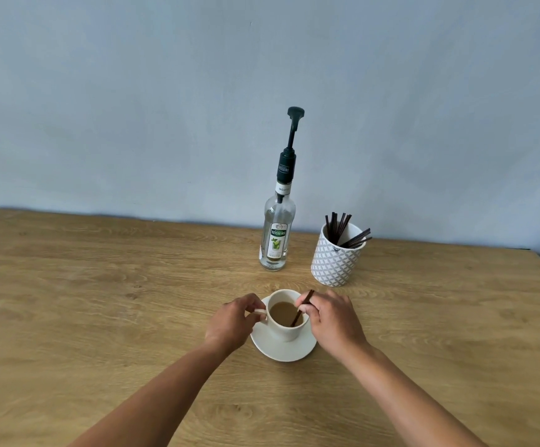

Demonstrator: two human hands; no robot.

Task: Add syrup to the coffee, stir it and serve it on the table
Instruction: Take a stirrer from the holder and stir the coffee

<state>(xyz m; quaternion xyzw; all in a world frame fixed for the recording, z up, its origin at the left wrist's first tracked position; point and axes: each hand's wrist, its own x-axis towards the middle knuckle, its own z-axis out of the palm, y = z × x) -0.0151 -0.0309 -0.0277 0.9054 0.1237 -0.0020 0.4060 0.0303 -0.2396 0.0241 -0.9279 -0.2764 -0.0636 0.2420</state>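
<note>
A pale wooden table [101, 301] stands against a plain blue-grey wall. Near me, at its middle, a small white ceramic cup of milky brown coffee [285, 314] sits on a round white saucer [281, 350].

My right hand [333, 321] pinches a thin dark brown stir stick [301, 309] between closed fingertips; its lower end dips into the coffee and it leans up and right over the rim. My left hand [233, 321] closes thumb and fingers on the cup's handle, on the left side.

To stir well, I judge I should keep the left hand firm on the handle so that the cup does not slide on the saucer. The stick should make small, slow circles, low in the liquid and away from the rim, since the cup looks fairly full.

Farther back stands a tall clear glass syrup bottle with a black pump [276, 233]. Just right of it is a white patterned pot of spare dark sticks [338, 258].
</note>
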